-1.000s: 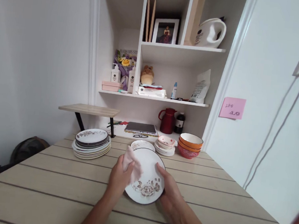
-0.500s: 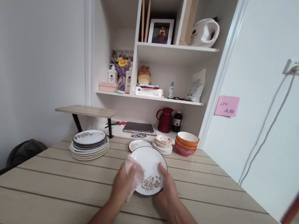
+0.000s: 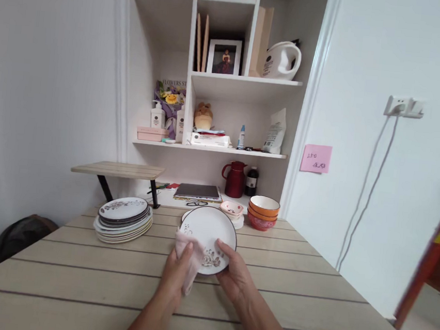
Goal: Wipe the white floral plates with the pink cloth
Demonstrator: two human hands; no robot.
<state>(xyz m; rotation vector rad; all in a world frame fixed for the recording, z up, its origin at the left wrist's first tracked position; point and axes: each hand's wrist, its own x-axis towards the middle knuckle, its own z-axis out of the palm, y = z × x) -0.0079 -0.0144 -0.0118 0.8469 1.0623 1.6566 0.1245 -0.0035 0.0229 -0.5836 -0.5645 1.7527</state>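
Note:
A white plate (image 3: pixel 208 231) with a dark rim and brown flower print is held up over the table, tilted toward me. My right hand (image 3: pixel 235 273) grips its lower right edge, thumb on the face and fingers behind. At the lower left edge, my left hand (image 3: pixel 175 269) is closed on a pale pink cloth (image 3: pixel 191 255) that lies against the plate. The left fingertips are hidden behind cloth and plate. Behind the held plate, another plate on the table is mostly covered.
Stacked plates (image 3: pixel 123 220) stand at the left by a small wooden riser (image 3: pixel 118 169). Small pink dishes (image 3: pixel 232 209) and stacked bowls (image 3: pixel 263 213) are at the back right. A laptop (image 3: pixel 198 191), glasses (image 3: pixel 196 204) and a red jug (image 3: pixel 235 179) lie beyond the table (image 3: pixel 115 279).
The view has shifted, so everything sits further left. The plate has turned a little in my hands, and my right thumb lies further in over its face. Both hands keep their holds.

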